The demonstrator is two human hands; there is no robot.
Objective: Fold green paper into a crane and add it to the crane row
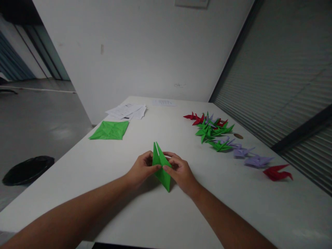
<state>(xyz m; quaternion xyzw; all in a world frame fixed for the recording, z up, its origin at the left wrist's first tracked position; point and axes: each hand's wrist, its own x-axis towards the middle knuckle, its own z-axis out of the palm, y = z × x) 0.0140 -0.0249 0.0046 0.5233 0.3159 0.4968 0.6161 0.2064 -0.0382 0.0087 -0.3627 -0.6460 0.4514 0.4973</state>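
A folded piece of green origami paper (163,176) is held just above the front middle of the white table (103,211). It is diamond-shaped, with two narrow points side by side at the far end and a broad point toward me. My left hand (142,167) pinches its left side, thumb on the near face and fingers behind. On the right side my right hand (181,171) grips it the same way, and the two thumb tips almost meet at its middle. The fingers behind the paper are partly hidden.
A creased green sheet (110,130) lies at the left, before some printed papers (128,111). Several green, red and purple paper cranes are heaped at the right, with a red crane (277,172) nearest me. A black-lined bin (28,169) stands on the floor left of the table.
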